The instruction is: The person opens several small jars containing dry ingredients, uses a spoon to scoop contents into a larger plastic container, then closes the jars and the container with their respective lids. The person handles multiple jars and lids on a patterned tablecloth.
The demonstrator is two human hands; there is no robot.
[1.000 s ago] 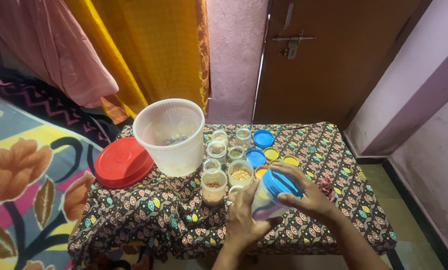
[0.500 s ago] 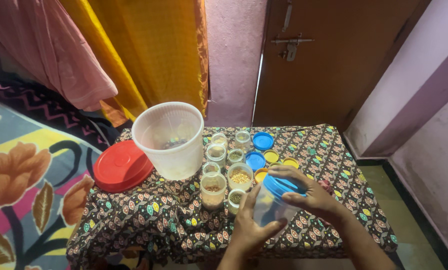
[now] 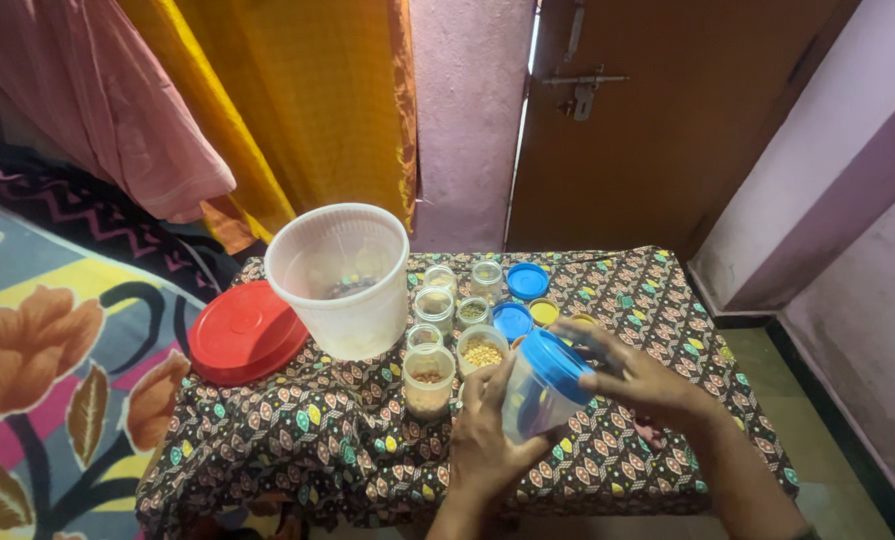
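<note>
Now your left hand (image 3: 483,430) is wrapped around the body of the clear jar (image 3: 530,408), and your right hand (image 3: 636,378) closes over its blue lid (image 3: 558,365); compared with half a second ago, the jar tips further left and sits slightly higher above the patterned tablecloth (image 3: 318,430). Small open jars (image 3: 429,378) of grains and loose blue and yellow lids (image 3: 528,281) lie unmoved beyond it. White tub (image 3: 340,275) and red lid (image 3: 245,331) unchanged at left.

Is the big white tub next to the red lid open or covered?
Open. The white tub has no lid on it; you see inside through its rim. The red lid lies flat on the cloth beside it.
</note>
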